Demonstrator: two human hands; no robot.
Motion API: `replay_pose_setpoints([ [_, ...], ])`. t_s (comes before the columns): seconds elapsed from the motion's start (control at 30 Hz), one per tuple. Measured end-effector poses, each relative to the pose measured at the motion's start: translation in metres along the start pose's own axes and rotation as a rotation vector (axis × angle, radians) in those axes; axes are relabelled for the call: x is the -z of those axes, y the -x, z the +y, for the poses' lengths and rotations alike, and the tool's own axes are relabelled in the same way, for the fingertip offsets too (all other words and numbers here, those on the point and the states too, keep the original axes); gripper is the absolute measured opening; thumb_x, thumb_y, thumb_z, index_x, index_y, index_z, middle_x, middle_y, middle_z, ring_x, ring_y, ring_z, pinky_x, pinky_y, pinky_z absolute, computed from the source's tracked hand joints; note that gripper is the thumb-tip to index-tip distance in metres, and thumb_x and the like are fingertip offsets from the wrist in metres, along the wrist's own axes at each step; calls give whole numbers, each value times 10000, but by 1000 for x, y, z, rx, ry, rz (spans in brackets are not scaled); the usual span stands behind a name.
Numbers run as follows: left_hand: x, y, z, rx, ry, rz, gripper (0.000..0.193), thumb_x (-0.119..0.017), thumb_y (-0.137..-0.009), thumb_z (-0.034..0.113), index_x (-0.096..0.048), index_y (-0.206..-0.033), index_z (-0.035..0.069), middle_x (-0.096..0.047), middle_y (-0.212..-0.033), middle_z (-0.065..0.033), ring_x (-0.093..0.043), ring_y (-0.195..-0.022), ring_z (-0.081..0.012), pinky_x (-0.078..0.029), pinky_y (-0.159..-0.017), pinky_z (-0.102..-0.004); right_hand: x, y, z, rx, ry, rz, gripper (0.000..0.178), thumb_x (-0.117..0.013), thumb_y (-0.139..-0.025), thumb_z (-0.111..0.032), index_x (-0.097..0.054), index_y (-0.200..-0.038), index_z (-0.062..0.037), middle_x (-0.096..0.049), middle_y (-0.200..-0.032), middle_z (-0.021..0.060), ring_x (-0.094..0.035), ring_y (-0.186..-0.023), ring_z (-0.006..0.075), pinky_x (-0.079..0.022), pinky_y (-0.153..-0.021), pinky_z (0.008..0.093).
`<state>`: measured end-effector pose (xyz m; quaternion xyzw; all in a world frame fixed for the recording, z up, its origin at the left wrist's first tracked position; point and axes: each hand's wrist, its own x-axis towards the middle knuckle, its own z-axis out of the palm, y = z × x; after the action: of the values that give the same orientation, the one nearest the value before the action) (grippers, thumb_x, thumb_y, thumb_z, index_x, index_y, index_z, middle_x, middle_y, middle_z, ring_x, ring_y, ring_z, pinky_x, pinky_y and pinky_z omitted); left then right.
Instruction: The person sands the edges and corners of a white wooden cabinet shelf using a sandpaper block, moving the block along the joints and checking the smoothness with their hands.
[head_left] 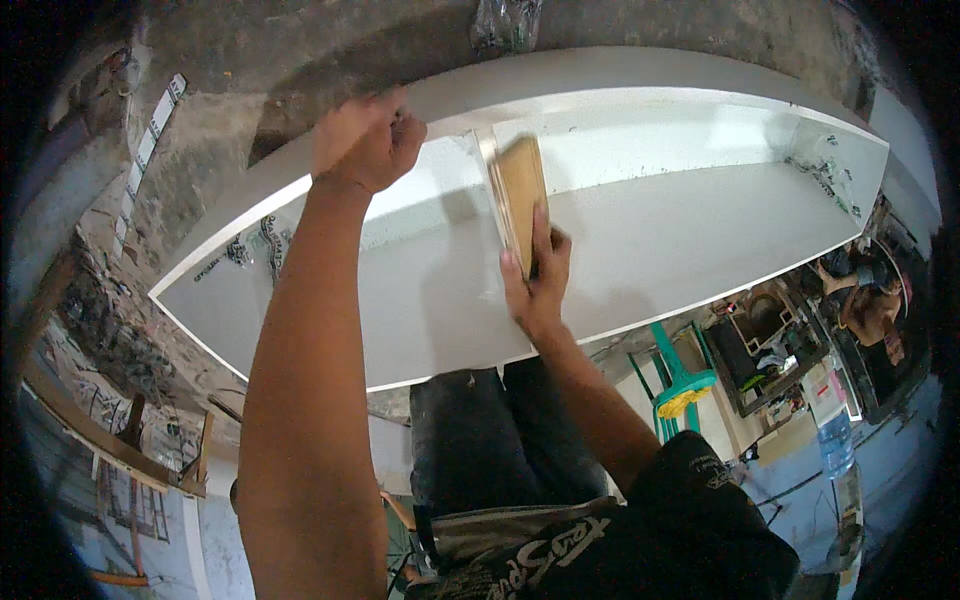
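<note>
A long white open-topped box (640,215), like a cabinet carcass, spreads across in front of me. An upright white divider (488,185) crosses its middle. My right hand (538,285) grips the near end of a flat wooden block (522,185), thumb on one side and fingers on the other. The block stands tilted along the divider's right face, close against it; whether they touch all along is unclear. My left hand (365,140) is closed at the box's far wall, left of the divider. Its curled fingers hide whatever they may hold.
On the floor at far left lies a white strip with dark marks (150,150). Clear plastic (505,25) sits beyond the far wall. To the near right are a green stool-like item (680,385), a tool-filled crate (770,335), a water bottle (836,447) and another person (870,305).
</note>
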<state>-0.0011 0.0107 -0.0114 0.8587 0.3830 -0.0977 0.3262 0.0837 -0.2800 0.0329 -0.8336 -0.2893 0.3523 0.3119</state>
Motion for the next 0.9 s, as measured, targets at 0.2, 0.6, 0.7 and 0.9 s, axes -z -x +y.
replay_pose_setpoints([
  [0.2, -3, 1, 2, -20, 22, 97, 238, -609, -788, 333, -679, -856, 116, -726, -840, -138, -700, -779, -369, -560, -753, -497, 9, 27, 16, -53, -27, -75, 760, -606, -889, -133, -292, -1578, -58, -457, -1219, 217, -458, -1123, 313, -397, -1012, 418],
  [0.6, -4, 1, 1, 6, -42, 125, 253, -607, -794, 346, -675, -864, 113, -723, -822, -153, -705, -762, -375, -569, -697, -497, 6, 18, 30, 0, -67, -111, 849, -663, -874, -199, -228, -1586, -43, -494, -1188, 242, -469, -1011, 330, -428, -922, 427],
  [0.7, -2, 1, -1, 11, -25, 67, 265, -608, -799, 360, -671, -867, 111, -722, -822, -151, -704, -758, -375, -565, -686, -494, 4, -18, 7, -74, -155, -157, 857, -664, -881, -201, -212, -1588, -29, -499, -1148, 219, -463, -1014, 300, -430, -911, 438],
  [0.9, -2, 0, 7, 17, -2, 75, 276, -621, -801, 375, -669, -868, 111, -724, -819, -138, -705, -768, -363, -562, -706, -482, 10, 28, 35, -24, -107, -139, 871, -666, -883, -219, -196, -1596, -47, -455, -1137, 205, -471, -1012, 295, -443, -909, 431],
])
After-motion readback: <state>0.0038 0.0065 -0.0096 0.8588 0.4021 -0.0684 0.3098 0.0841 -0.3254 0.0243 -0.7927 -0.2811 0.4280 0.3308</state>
